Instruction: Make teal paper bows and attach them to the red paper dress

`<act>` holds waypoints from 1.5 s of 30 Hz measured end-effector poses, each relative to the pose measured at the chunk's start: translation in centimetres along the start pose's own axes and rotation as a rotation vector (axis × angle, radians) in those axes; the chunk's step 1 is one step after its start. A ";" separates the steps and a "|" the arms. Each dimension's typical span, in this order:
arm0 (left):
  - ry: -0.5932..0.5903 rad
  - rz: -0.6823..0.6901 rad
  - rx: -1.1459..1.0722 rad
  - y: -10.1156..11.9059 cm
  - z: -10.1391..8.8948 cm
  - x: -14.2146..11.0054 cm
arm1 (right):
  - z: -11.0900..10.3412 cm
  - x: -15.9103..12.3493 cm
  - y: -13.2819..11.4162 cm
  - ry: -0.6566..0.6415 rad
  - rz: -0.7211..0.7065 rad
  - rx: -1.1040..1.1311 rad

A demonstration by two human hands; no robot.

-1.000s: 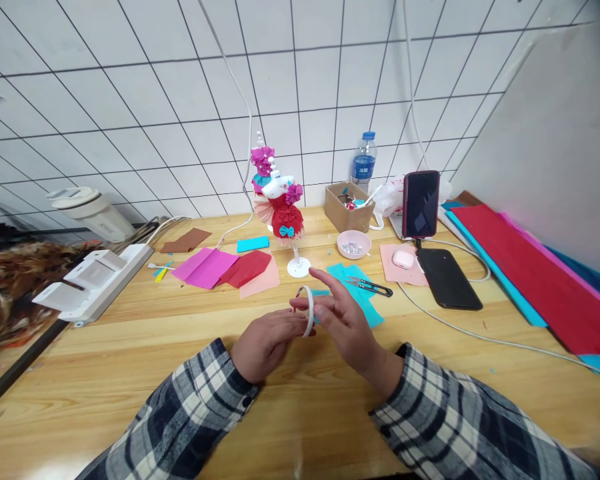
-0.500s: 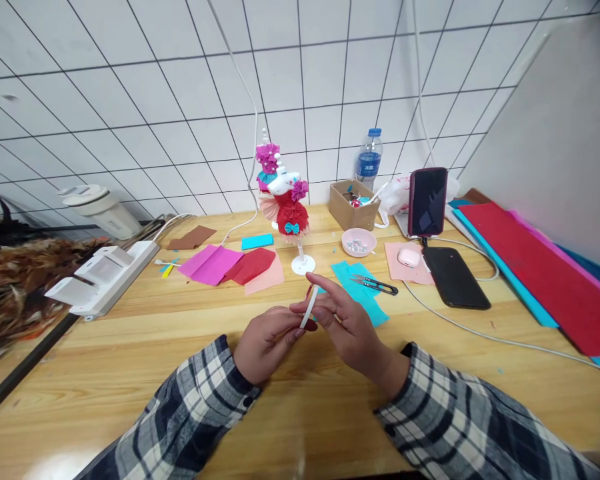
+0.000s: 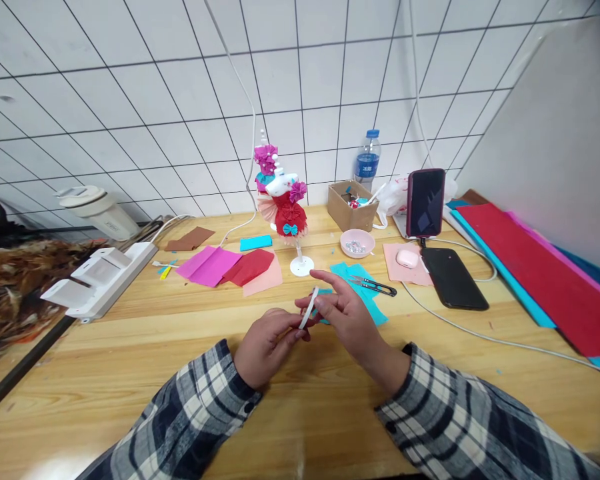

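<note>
Over the front of the table, my left hand [image 3: 270, 343] pinches the lower end of a narrow white strip [image 3: 308, 309] between thumb and fingers. My right hand [image 3: 354, 327] has its thumb and bent fingers at the strip's upper end, with the index finger lifted off and stretched out. Whether the strip is flat or the edge of something thicker I cannot tell. Just behind the right hand lie turquoise paper pieces [image 3: 375, 308] with thread snips [image 3: 373, 285] on them. Beyond the hands, a small white stand [image 3: 301, 266] carries a unicorn figure [image 3: 291, 215] in a red paper dress.
Magenta paper [image 3: 207, 265] and red paper [image 3: 249, 267] lie left of the stand. A pink bowl [image 3: 357, 244] of small beads sits before a cardboard box [image 3: 353, 208]. Phones, one a black phone [image 3: 455, 278], and cables occupy the right; a white power strip [image 3: 105, 287] is left.
My right index finger has lifted away from the strip and straightened. The dark red bits that showed beside the strip are out of sight. My left hand has hardly moved.
</note>
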State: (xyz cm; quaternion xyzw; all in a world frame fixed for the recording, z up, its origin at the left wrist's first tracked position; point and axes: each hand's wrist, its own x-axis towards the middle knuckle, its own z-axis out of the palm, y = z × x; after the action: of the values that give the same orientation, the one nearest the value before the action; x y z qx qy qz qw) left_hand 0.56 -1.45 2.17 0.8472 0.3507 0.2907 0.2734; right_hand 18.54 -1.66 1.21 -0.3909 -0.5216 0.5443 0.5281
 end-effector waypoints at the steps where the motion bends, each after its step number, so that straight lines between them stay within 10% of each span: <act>1: 0.022 -0.007 0.056 -0.1 0.0 0.0 | 0.0 0.1 0.1 0.057 0.007 -0.063; 16: 0.025 0.034 0.248 -0.4 -0.1 0.1 | 0.0 -0.3 0.5 0.028 -0.305 -0.628; 45: 0.103 -0.073 0.294 -1.7 -0.6 0.0 | -1.8 0.8 -0.2 0.058 -0.385 -0.700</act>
State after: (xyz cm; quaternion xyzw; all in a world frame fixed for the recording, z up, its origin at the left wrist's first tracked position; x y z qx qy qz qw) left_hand -0.62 -0.28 1.45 0.8488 0.4334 0.2693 0.1386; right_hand 20.23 -0.57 1.26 -0.4573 -0.7241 0.2135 0.4700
